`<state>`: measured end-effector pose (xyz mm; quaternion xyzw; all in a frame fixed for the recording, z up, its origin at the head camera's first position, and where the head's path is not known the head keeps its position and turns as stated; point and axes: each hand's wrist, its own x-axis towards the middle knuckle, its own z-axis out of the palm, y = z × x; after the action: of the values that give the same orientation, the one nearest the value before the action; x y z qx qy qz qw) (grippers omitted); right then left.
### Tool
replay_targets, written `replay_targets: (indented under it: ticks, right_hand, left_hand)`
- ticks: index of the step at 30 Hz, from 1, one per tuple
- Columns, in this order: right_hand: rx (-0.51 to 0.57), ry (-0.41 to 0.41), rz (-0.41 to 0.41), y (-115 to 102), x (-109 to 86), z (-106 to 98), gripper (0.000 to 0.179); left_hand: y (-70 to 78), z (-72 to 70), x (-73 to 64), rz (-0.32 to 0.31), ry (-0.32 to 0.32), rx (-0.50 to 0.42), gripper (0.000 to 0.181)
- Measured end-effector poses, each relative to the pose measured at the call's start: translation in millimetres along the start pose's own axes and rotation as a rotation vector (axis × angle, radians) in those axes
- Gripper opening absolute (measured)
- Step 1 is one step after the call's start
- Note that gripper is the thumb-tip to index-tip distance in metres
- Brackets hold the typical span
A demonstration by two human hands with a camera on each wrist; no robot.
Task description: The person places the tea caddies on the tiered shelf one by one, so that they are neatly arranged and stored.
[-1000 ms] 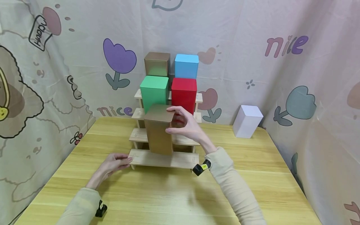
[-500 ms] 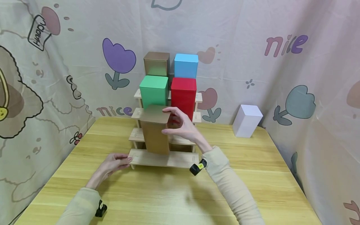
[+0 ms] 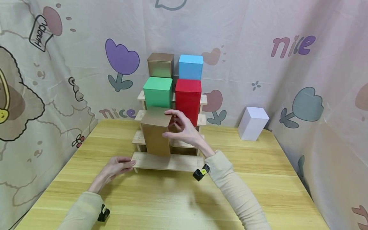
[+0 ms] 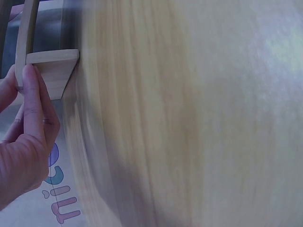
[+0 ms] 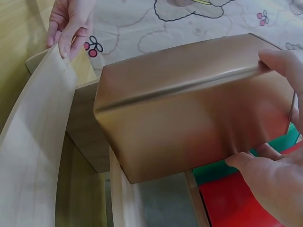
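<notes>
A bronze-brown tin box (image 3: 156, 134) stands nearly upright over the lower steps of a wooden step rack (image 3: 184, 162), its base at about the second step. My right hand (image 3: 185, 130) grips this box near its top, thumb on the near side and fingers at the back edge. In the right wrist view the box (image 5: 189, 118) lies across the view, with thumb and fingers at its right end. My left hand (image 3: 117, 167) pinches the left end of the lowest step. The left wrist view shows those fingers on the rack's board (image 4: 54, 56).
Higher up the rack stand a green box (image 3: 157, 92), a red box (image 3: 188, 99), another brown box (image 3: 161, 65) and a blue box (image 3: 190, 67). On the table (image 3: 244, 179), a white box (image 3: 253, 124) stands at the back right. A printed cloth (image 3: 238, 38) hangs behind.
My right hand has carried the brown box a little to the left, in front of the green box. The left hand has stayed on the lowest step.
</notes>
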<state>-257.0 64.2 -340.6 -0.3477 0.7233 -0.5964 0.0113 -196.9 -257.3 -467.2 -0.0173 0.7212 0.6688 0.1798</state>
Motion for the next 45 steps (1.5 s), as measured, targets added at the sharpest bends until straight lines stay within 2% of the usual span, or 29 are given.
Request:
replay_targets:
  ticks: [6,20,29,45]
  right_hand:
    - [-0.038,0.028,0.013,0,-1.1,2,0.07]
    - [0.008,0.072,-0.018,1,-1.9,6,0.074]
    - [-0.028,0.129,0.004,-1,-2.7,12,0.072]
    - [-0.029,0.155,-0.008,1,-1.3,15,0.072]
  left_hand:
    - [1.0,0.4,0.2,0.002,-0.001,-0.006,0.062]
    - [-0.4,-0.5,0.2,0.004,-0.011,-0.006,0.058]
    - [-0.4,0.4,-0.8,0.005,-0.006,0.0,0.058]
    - [0.0,0.9,1.3,0.007,0.0,-0.007,0.058]
